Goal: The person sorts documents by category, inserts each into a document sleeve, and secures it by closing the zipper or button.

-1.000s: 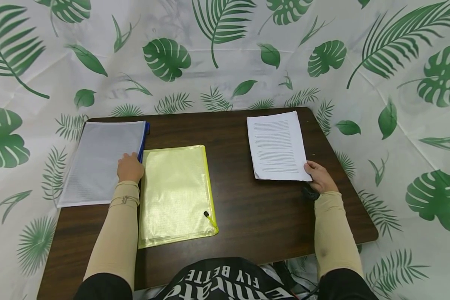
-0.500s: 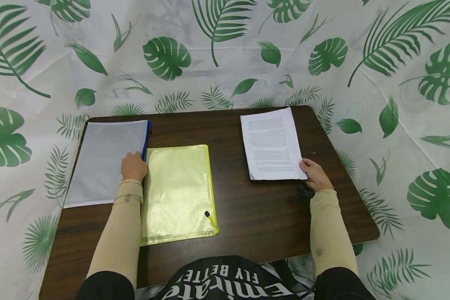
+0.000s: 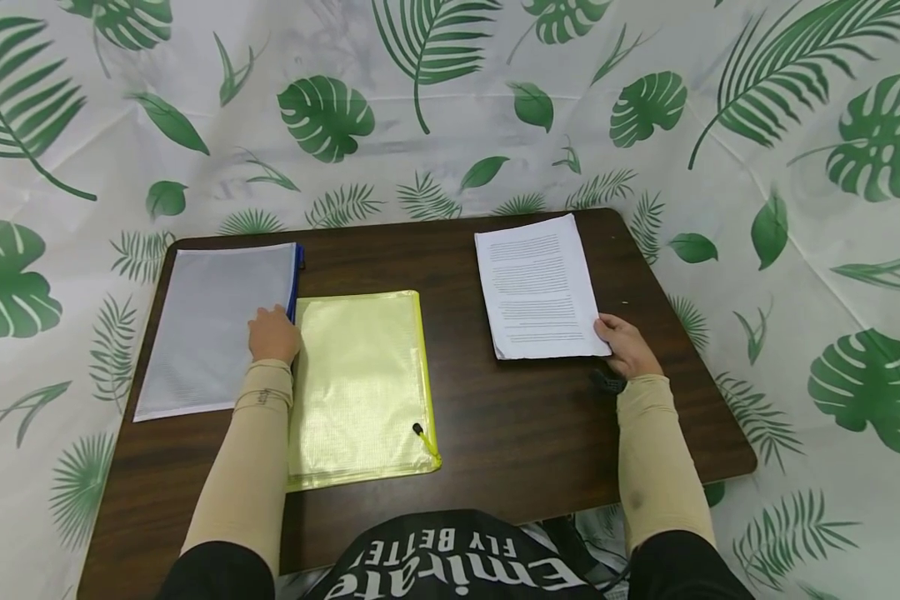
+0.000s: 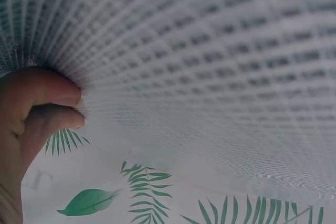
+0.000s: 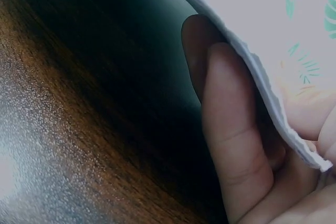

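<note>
At the left of the table lies a clear mesh zip pouch (image 3: 210,308) with a blue zip edge and a printed sheet showing through. My left hand (image 3: 273,335) grips it near its right edge; close up in the left wrist view, bent fingers pinch the mesh (image 4: 210,61). Farther right, my right hand (image 3: 630,346) holds a stack of printed paper (image 3: 538,287) by its lower right corner. In the right wrist view, fingers (image 5: 231,114) lie under the stack's edge, the thumb on top. A yellow mesh zip pouch (image 3: 363,383) lies between, next to my left forearm.
The dark wooden table (image 3: 480,442) backs onto a white leaf-print sheet (image 3: 450,108). A black zip pull (image 3: 417,428) sits at the yellow pouch's lower right. Below the front edge a black printed garment (image 3: 450,558) shows.
The paper stack and my right hand have shifted slightly left. The blue-edged pouch and my left hand have shifted slightly right. Both holds stay the same.
</note>
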Available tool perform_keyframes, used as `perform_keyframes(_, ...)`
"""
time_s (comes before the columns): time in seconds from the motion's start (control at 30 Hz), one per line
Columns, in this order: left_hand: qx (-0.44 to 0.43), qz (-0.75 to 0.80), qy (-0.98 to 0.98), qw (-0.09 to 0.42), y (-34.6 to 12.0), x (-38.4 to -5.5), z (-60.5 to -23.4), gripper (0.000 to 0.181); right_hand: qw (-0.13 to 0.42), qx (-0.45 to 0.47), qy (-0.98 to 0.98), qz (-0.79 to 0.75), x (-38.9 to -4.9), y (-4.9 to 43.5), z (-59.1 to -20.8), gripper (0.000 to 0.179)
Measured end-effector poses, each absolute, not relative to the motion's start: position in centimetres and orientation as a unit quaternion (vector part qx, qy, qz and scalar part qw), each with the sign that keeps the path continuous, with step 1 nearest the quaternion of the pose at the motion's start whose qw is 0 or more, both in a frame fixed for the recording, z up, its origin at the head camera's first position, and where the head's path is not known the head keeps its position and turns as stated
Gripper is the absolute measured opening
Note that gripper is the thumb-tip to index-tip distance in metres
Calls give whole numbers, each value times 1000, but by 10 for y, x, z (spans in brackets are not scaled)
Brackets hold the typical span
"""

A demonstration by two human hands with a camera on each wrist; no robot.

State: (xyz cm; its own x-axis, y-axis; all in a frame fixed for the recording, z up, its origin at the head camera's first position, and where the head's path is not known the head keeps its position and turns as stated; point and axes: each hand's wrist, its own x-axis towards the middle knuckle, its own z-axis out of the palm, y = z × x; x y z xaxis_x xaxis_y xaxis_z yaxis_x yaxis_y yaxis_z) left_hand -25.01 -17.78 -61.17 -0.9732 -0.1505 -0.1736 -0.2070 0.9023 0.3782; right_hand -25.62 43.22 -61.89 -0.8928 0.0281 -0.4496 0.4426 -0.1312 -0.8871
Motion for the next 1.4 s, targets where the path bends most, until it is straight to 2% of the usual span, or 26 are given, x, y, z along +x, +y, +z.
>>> perform_keyframes(0.8,-127,197,968,84,-161,-249,-608,48,128,165,666,-716,-261,425,-631,58)
perform_keyframes(1.1,-124,209,966,86,-158,-250,-612,47,149,169,658,-718,-256,411,-612,55)
perform_keyframes(1.4,-127,209,965,94,-158,-250,-610,49,137,168,667,-713,-261,414,-627,56)
